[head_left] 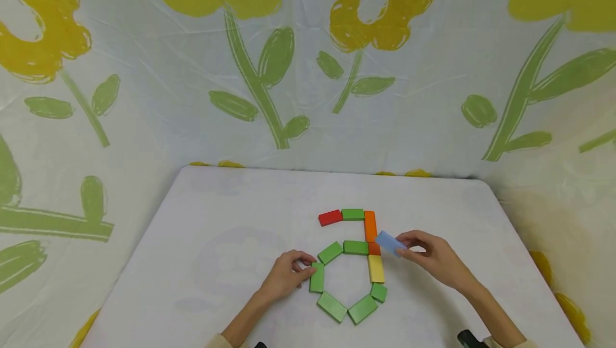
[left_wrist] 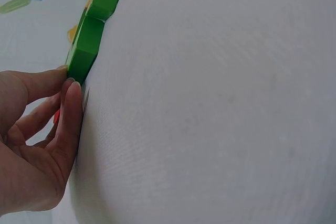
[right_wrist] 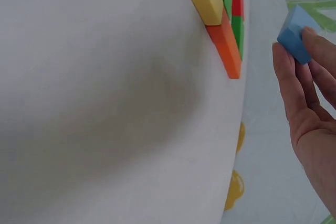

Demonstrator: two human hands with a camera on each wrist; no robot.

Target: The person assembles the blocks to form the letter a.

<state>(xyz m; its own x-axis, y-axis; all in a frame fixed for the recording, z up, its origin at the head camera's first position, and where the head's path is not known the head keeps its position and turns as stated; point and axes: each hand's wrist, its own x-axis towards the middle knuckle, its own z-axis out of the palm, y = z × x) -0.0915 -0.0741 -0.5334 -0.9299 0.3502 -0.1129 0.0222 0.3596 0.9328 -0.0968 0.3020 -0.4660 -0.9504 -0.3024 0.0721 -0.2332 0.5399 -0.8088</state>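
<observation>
Several wooden blocks form an outline on the table: a red block, an orange block, a small dark orange block, a yellow block, and green blocks closing a ring below. At the ring's left side my left hand has curled fingers and thumb against the upper left corner of a green block. Its fingertips meet at that block's end in the left wrist view. Above the table, just right of the orange blocks, my right hand pinches a light blue block between thumb and fingers.
The white table extends around the blocks on all sides. Behind and beside it hangs a pale cloth printed with yellow flowers and green leaves. A dark object sits at the right wrist.
</observation>
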